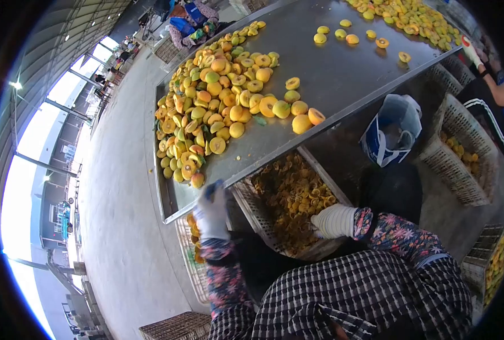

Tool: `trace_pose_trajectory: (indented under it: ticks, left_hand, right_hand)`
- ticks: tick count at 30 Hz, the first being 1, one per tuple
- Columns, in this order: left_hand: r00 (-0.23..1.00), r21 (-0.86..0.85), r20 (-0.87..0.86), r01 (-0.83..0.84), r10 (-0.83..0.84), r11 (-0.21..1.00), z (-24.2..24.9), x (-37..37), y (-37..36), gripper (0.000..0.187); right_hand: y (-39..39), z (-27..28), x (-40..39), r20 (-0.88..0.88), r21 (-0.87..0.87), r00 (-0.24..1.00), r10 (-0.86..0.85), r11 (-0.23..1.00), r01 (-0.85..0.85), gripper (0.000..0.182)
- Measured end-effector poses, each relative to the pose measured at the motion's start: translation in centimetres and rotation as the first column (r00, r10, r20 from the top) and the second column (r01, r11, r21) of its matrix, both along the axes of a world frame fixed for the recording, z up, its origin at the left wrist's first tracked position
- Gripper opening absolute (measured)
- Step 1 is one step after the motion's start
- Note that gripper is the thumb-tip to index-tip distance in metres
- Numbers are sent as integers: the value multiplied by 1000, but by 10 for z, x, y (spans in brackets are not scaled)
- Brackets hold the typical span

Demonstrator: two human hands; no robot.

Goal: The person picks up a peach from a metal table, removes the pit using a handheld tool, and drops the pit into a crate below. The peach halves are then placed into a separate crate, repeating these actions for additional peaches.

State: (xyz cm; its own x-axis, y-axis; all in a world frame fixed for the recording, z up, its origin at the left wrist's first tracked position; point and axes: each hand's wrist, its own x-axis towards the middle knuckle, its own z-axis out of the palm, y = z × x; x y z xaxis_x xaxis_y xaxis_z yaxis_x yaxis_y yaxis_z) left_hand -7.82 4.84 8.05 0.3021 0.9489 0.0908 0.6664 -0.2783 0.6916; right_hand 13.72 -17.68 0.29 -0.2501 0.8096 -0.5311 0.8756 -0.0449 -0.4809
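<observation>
My left hand (211, 216), in a white glove, is smeared by motion at the near left corner of the metal table (314, 62). Something dark blue shows at its fingertips, too blurred to name. My right hand (334, 221), in a ribbed white glove, is closed over the right side of a plastic crate (252, 209). What its fingers hold is hidden. Brown-orange fruit scraps (297, 195) fill much of that crate. A heap of yellow peaches (212, 96), many cut in half, lies on the table beyond my left hand.
Another crate (187, 249) with fruit stands below my left hand. A blue-and-white bucket (392, 127) and a white crate (462, 147) are to the right. Other people (192, 22) work across the table and at its right end, where more peach halves (413, 22) are piled.
</observation>
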Motion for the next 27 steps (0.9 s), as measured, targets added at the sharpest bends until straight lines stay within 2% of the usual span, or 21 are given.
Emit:
trace_pose_trajectory:
  ticks: [2, 4, 5, 8, 9, 10, 12, 13, 14, 16, 17, 20, 21, 24, 25, 26, 27]
  left_hand:
    - [935, 7, -351, -52, 51, 999, 18, -29, 24, 43]
    - [863, 250, -498, 49, 85, 967, 23, -33, 39, 49]
    - [871, 277, -490, 116, 36, 954, 21, -24, 49, 47]
    - [943, 140, -194, 300, -271, 944, 16, 48, 61, 45]
    - [925, 20, -61, 377, -375, 926, 11, 78, 61, 45]
    - [886, -89, 83, 463, -457, 882, 4, 112, 59, 45]
    - [832, -66, 71, 554, -550, 830, -24, 179, 55, 44]
    - [815, -64, -26, 576, -578, 815, -20, 211, 41, 46]
    - [790, -64, -122, 598, -601, 799, -13, 241, 24, 49]
    - [746, -68, -473, 499, -469, 864, -16, 290, 0, 59]
    - [664, -89, -594, 507, -455, 857, -14, 305, -7, 67]
    - [563, -40, -710, 568, -423, 822, -32, 325, -8, 67]
    - [612, -25, -661, 562, -435, 827, -37, 326, -5, 60]
    - [847, 2, -255, 482, -466, 876, -53, 302, 13, 51]
    - [913, -181, 9, 403, -408, 897, -48, 290, 14, 42]
    - [884, -208, 336, 407, -326, 890, -75, 277, 29, 36]
    - [720, -378, 679, 511, -144, 772, -67, 254, 29, 36]
  right_hand:
    - [-2, -4, -3, -10, -26, 1000, 2, 1000, -3, 36]
    - [3, -3, -5, -32, 2, 999, 43, 999, -43, 35]
    - [3, -1, -2, -93, 15, 994, 53, 999, -52, 33]
    - [9, 14, -2, -90, -45, 995, 36, 998, -40, 33]
    - [8, 9, 0, -87, 13, 994, 64, 998, -63, 34]
    - [10, -2, -1, -117, -10, 992, 38, 999, -40, 34]
    - [16, -22, 0, -174, -58, 985, -16, 998, 6, 35]
    - [26, -13, 2, -162, -158, 987, 5, 987, -31, 35]
    - [22, -7, 8, -187, -98, 982, -2, 995, -16, 34]
    - [10, 0, 17, -234, 23, 972, -8, 1000, 13, 33]
    - [7, 0, 21, -284, 78, 959, -7, 997, 30, 32]
    - [3, 4, 27, -282, 210, 957, 64, 978, -3, 32]
    - [4, -6, 26, -281, 172, 957, 71, 985, -22, 32]
    - [1, 5, 27, -331, 103, 944, -2, 994, 38, 34]
    - [3, 2, 26, -294, 96, 956, 0, 995, 29, 36]
    - [5, -3, 23, -261, 90, 965, 6, 996, 18, 38]
    - [7, -6, 18, -228, 85, 974, 18, 996, 1, 40]
